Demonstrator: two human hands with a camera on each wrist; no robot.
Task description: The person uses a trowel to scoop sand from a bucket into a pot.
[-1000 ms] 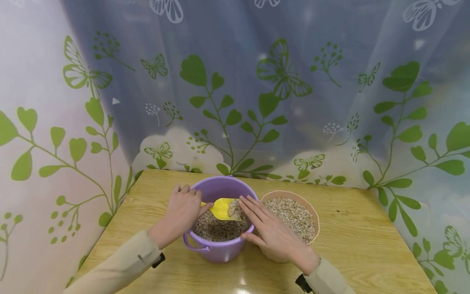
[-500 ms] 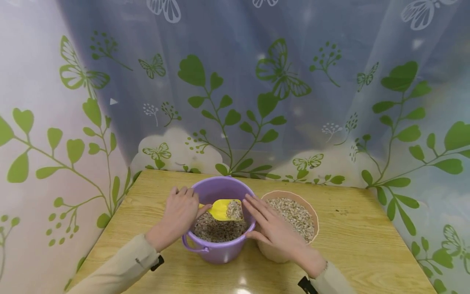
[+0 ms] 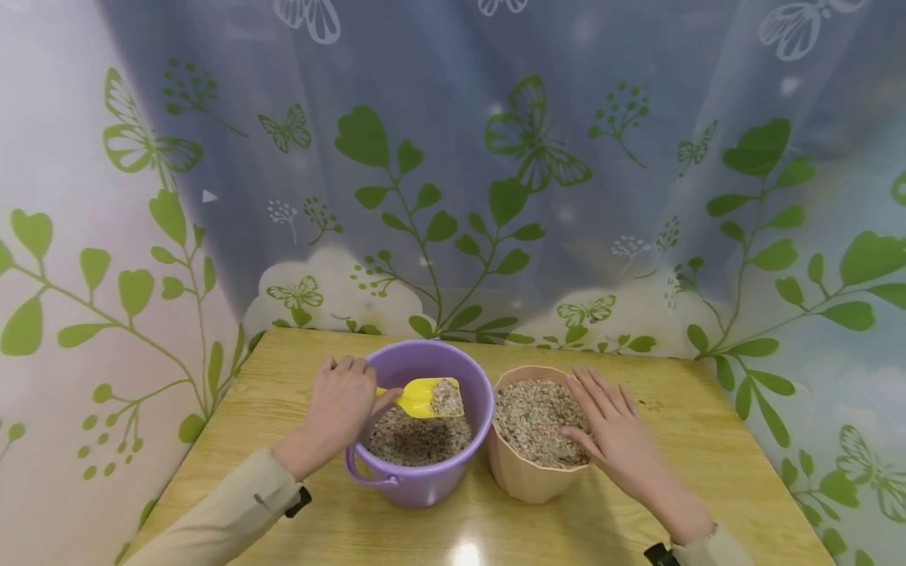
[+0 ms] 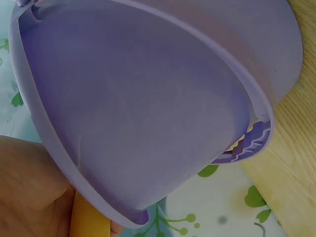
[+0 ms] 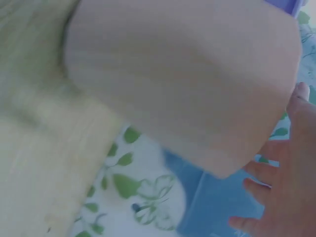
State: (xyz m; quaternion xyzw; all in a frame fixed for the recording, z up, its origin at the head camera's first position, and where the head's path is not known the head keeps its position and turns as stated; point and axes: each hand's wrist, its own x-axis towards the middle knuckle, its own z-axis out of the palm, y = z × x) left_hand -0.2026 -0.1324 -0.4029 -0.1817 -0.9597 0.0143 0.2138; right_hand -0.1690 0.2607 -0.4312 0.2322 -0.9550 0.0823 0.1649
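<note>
The yellow scoop (image 3: 416,399) is above the inside of the purple bucket (image 3: 425,486), its blade pointing right with a heap of gravel (image 3: 447,397) at the tip. The left hand (image 3: 336,409) grips the handle over the bucket's left rim, fingers curled round it and thumb along the top. More gravel covers the bottom of the bucket. Just to the right stands a peach-coloured pot, (image 3: 531,479) filled with gravel. The right hand (image 3: 623,444) is at its right rim, fingers extended and slightly apart; I cannot tell whether they touch it. Both containers stand on a wooden table (image 3: 708,448). On the far side hangs a blue curtain (image 3: 439,63) printed with green leaves and butterflies.
</note>
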